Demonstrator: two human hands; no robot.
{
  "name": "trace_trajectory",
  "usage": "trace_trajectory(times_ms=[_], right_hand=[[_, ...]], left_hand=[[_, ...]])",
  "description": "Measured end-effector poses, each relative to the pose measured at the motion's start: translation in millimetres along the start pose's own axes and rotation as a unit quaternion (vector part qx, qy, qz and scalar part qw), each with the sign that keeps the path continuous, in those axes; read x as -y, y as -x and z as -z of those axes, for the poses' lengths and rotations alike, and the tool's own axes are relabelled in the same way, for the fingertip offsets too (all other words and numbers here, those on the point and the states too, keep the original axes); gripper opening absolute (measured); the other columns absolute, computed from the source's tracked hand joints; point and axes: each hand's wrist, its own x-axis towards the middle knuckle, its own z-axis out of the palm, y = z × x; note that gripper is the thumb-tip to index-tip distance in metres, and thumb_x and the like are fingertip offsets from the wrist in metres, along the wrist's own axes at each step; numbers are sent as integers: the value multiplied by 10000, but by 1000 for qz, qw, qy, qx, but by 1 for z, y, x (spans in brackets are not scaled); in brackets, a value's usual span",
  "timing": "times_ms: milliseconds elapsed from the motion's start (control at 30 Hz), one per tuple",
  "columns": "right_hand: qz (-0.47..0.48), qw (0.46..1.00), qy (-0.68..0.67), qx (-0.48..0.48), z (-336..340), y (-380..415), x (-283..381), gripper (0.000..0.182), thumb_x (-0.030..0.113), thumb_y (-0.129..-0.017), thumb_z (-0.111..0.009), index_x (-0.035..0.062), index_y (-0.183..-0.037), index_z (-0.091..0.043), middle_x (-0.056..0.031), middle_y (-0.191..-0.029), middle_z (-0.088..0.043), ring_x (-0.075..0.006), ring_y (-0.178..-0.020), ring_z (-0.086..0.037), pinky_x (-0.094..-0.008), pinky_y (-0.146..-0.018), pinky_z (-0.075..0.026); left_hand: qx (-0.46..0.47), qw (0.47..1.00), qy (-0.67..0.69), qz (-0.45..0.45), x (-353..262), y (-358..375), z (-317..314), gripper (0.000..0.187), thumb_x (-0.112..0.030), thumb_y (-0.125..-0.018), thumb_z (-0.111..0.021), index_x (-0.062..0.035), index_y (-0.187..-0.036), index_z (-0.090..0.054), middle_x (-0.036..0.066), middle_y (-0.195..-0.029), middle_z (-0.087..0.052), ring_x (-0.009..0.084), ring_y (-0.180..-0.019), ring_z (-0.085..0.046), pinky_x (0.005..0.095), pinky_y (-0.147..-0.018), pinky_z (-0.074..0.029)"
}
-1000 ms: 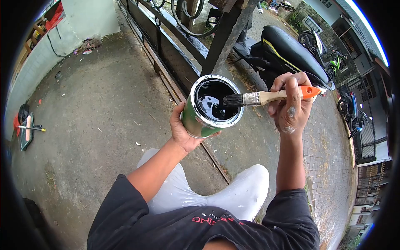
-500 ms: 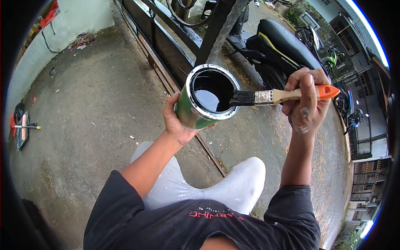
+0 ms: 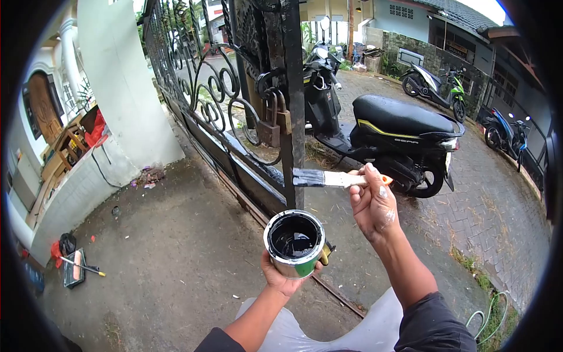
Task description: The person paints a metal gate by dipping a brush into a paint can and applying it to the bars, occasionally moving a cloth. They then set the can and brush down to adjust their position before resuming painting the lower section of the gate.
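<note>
One brush (image 3: 324, 178) moved toward gatepost (image 3: 297, 141) — right hand (image 3: 375, 205) pinching (left hand (image 3: 284, 282) cupping one can (image 3: 291, 268)).

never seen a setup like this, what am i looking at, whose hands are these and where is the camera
There is no robot here: these are a person's own bare hands. All the pictures come from one camera worn on the head, looking forward and down.

The left hand holds up an open can of dark, glossy paint. The right hand grips a flat brush, its dark bristles pointing at the metal gate. Whether they touch it, I can't tell.

There is no worktop, only the ground. On it, off to the left, lies a tray with a roller. Beyond the gate stands a black scooter, with other two-wheelers farther back.
</note>
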Motion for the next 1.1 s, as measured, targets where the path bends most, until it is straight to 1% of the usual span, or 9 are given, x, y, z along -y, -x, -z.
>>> trace_trajectory(times_ms=[133,333,367,467,533,700,800,933,1100], right_hand=[[96,994,-37,44,-7,-22,23,234,215,-1009,-619,10,-1114,-574,-171,-1151,-653,-196,-922,-706,-260,-809,-611],[204,972,-5,113,-7,-38,31,153,90,-973,-634,-41,-1051,-638,-208,-1177,-675,-257,-983,-712,-331,-886,-608],[229,965,32,126,-8,-38,27,144,73,-967,-633,-52,-1032,-667,-219,-1176,-683,-268,-1012,-704,-361,-911,-597],[330,916,161,162,-21,-34,18,150,34,-960,-622,-52,-1061,-691,-215,-1185,-681,-230,-1065,-674,-354,-966,-554],[371,889,221,153,-31,-35,18,155,26,-952,-626,-60,-1063,-691,-199,-1179,-688,-209,-1063,-667,-336,-970,-536],[409,836,339,139,-30,-47,12,134,4,-924,-637,-61,-1025,-698,-156,-1145,-710,-147,-1040,-659,-288,-918,-513],[405,800,418,144,-10,-29,4,111,-26,-887,-641,-57,-976,-699,-163,-1073,-729,-165,-951,-692,-289,-852,-536],[318,841,423,112,22,-7,-17,89,-26,-864,-649,-47,-921,-715,-171,-1022,-739,-194,-947,-713,-303,-836,-545],[448,784,408,135,-27,-37,18,98,-22,-877,-644,-53,-935,-716,-170,-1012,-741,-193,-931,-714,-299,-848,-543]], left_hand=[[-15,1000,23,14,-2,2,-2,948,-592,-630,-743,-214,-1454,-465,178,-1436,-492,470,-1260,-511,668,-927,-489],[-3,1000,12,13,0,5,-17,822,-636,-722,-676,-162,-1381,-549,156,-1339,-558,462,-1251,-461,599,-939,-449],[-4,1000,-1,8,-1,4,-14,820,-635,-719,-676,-160,-1377,-552,154,-1333,-564,459,-1254,-458,595,-940,-448],[3,1000,-13,-6,-3,3,-15,870,-639,-697,-692,-155,-1399,-521,164,-1338,-563,460,-1239,-481,577,-910,-468],[12,1000,1,-19,-5,1,-9,985,-660,-666,-718,-159,-1469,-442,197,-1395,-521,488,-1223,-523,593,-885,-496],[-7,1000,-3,-27,-9,2,-12,923,-682,-706,-670,-173,-1450,-474,153,-1380,-548,462,-1231,-528,570,-887,-495],[-10,999,-16,-34,-12,3,-12,922,-697,-708,-654,-164,-1441,-483,155,-1376,-551,452,-1219,-536,562,-879,-496],[-15,997,-55,-51,-14,3,-16,827,-659,-703,-707,-165,-1353,-572,129,-1304,-589,437,-1232,-484,533,-899,-457],[2,999,-25,-47,-17,1,-9,872,-653,-703,-692,-164,-1404,-519,145,-1350,-545,442,-1220,-490,551,-897,-476]])
